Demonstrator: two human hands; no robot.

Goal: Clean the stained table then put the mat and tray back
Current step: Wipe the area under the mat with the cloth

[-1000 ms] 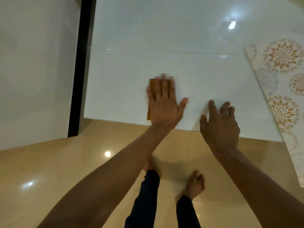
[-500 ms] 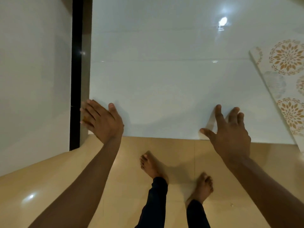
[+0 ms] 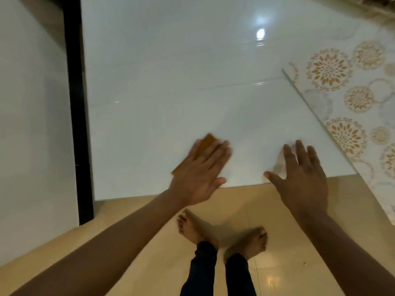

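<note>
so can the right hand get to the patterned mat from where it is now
Probably yes. The right hand lies flat on the table near its front edge, and the patterned mat lies just to its right with only bare tabletop between them. The left hand presses the cloth further left.

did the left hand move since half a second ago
Yes. The left hand, flat on the brown cloth, has swept right, from the table's left corner toward the middle.

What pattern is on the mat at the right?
Orange-gold floral medallions and pale rings on a cream mat, seen in the head view.
</note>
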